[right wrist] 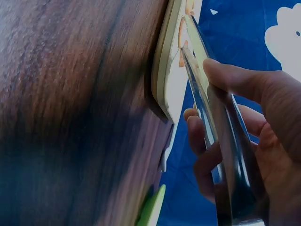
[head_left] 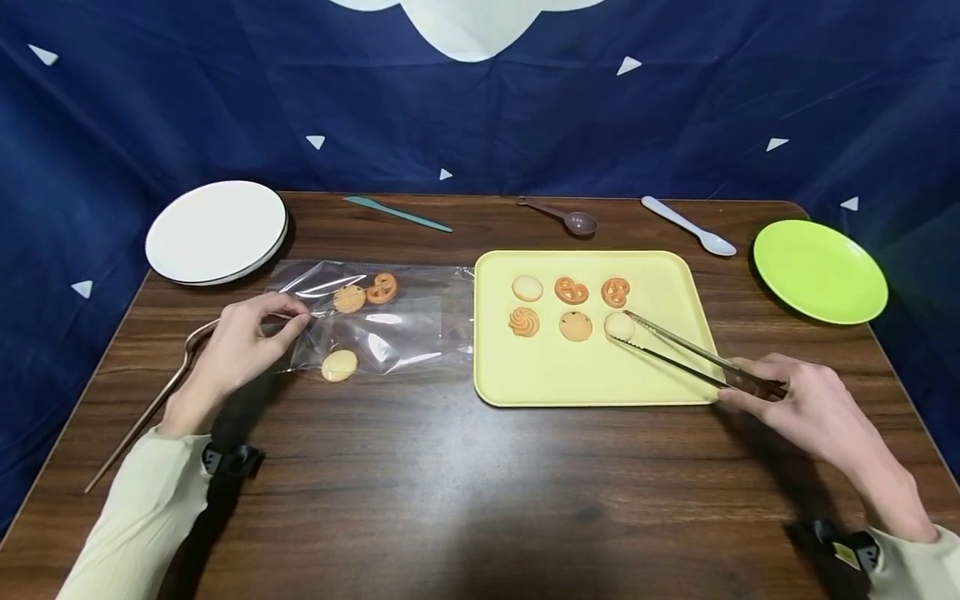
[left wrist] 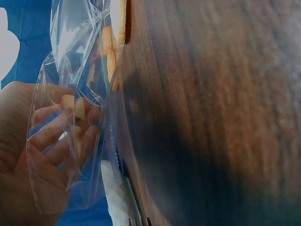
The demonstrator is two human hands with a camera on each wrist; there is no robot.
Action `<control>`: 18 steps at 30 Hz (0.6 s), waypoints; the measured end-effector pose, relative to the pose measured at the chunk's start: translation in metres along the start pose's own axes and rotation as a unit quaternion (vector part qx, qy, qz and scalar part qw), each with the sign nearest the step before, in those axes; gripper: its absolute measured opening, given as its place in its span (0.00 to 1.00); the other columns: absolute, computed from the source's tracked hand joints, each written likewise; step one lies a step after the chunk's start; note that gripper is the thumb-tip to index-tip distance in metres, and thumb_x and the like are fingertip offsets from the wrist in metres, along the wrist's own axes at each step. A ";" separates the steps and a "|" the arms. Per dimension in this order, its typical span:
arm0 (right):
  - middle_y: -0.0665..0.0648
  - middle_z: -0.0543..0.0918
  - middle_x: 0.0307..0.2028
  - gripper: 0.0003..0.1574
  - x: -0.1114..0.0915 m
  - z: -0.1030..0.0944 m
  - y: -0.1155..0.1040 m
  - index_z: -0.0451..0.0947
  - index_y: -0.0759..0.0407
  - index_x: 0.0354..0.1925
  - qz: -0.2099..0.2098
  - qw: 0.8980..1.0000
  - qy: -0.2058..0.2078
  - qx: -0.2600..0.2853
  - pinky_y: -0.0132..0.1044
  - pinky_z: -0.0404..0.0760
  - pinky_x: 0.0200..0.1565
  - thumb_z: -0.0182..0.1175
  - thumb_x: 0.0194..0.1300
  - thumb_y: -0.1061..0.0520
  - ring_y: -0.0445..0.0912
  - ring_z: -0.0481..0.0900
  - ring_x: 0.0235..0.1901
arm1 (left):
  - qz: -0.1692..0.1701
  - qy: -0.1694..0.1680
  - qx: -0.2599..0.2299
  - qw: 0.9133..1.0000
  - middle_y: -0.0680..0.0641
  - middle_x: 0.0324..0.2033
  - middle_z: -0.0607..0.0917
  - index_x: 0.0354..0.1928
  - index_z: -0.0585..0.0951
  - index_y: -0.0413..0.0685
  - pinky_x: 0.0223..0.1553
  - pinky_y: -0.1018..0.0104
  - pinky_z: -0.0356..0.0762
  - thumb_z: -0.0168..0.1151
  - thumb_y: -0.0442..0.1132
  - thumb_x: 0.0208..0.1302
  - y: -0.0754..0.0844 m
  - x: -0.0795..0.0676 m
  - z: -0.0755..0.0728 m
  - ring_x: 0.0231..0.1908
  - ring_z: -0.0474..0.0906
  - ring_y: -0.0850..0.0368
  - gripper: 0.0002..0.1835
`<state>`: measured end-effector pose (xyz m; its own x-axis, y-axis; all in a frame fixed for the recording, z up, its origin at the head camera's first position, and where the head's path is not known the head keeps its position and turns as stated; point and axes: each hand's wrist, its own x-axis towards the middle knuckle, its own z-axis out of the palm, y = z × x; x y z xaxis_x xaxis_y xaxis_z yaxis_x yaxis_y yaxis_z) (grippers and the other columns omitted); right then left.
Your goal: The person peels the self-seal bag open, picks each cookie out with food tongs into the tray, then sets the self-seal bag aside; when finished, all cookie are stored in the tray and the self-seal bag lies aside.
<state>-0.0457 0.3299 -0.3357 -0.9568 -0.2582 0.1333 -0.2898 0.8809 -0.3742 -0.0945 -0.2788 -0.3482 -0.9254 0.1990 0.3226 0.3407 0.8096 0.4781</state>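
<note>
Tabletop (head_left: 465,483), tongs (right wrist: 225,120) around cookie (head_left: 619,326)

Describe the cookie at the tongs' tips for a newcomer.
In the head view, find the yellow tray on the table. Go to the right end of the nearer of its two rows. There sits the plain, pale round cookie between the tips of the tongs, unlike the speckled cookie to its left and the pretzel behind it.

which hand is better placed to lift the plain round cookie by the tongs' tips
Probably the right hand: it holds the tongs, and their tips sit either side of that cookie on the tray. The left hand is farther off, holding the clear bag.
</note>
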 end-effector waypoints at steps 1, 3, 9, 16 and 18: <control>0.61 0.84 0.37 0.31 0.000 0.000 -0.001 0.82 0.62 0.46 0.004 1.000 -0.003 -0.004 0.35 0.71 0.28 0.74 0.47 0.47 0.46 0.76 0.29 | -0.002 0.000 0.000 1.000 0.49 0.30 0.84 0.32 0.83 0.44 0.34 0.70 0.65 0.62 0.31 0.59 0.000 0.000 0.000 0.32 0.73 0.67 0.02; 0.57 0.84 0.33 0.29 0.000 -0.001 -0.003 0.83 0.59 0.46 0.011 1.000 -0.010 -0.009 0.36 0.70 0.27 0.74 0.48 0.46 0.45 0.75 0.28 | -0.002 0.002 -0.001 1.000 0.49 0.30 0.84 0.31 0.83 0.44 0.34 0.69 0.66 0.62 0.30 0.59 -0.001 0.000 0.001 0.33 0.73 0.69 0.02; 0.47 0.76 0.24 0.25 0.002 -0.009 -0.011 0.82 0.55 0.44 0.011 1.000 -0.011 -0.012 0.32 0.65 0.24 0.74 0.47 0.48 0.38 0.67 0.22 | -0.001 0.003 -0.004 1.000 0.49 0.31 0.84 0.31 0.82 0.44 0.35 0.70 0.66 0.63 0.29 0.57 -0.003 0.000 0.002 0.34 0.72 0.72 0.03; 0.47 0.80 0.28 0.24 0.024 0.003 -0.042 0.82 0.57 0.45 -0.049 0.998 0.014 0.036 0.26 0.65 0.26 0.74 0.48 0.53 0.40 0.70 0.25 | 0.000 0.001 -0.004 1.000 0.49 0.31 0.84 0.31 0.82 0.44 0.35 0.73 0.64 0.63 0.29 0.58 -0.002 0.000 0.001 0.34 0.73 0.70 0.03; 0.47 0.81 0.29 0.24 0.035 0.010 -0.054 0.83 0.58 0.45 -0.077 0.996 0.015 0.043 0.28 0.67 0.27 0.73 0.49 0.53 0.41 0.71 0.26 | 0.000 0.002 -0.006 1.000 0.49 0.30 0.84 0.31 0.82 0.44 0.36 0.74 0.64 0.63 0.29 0.58 -0.001 0.001 0.001 0.34 0.73 0.70 0.03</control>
<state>-0.0640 0.2688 -0.3201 -0.9003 -0.3747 0.2216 -0.4349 0.7943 -0.4241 -0.0956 -0.2792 -0.3496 -0.9248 0.1974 0.3251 0.3428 0.8031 0.4873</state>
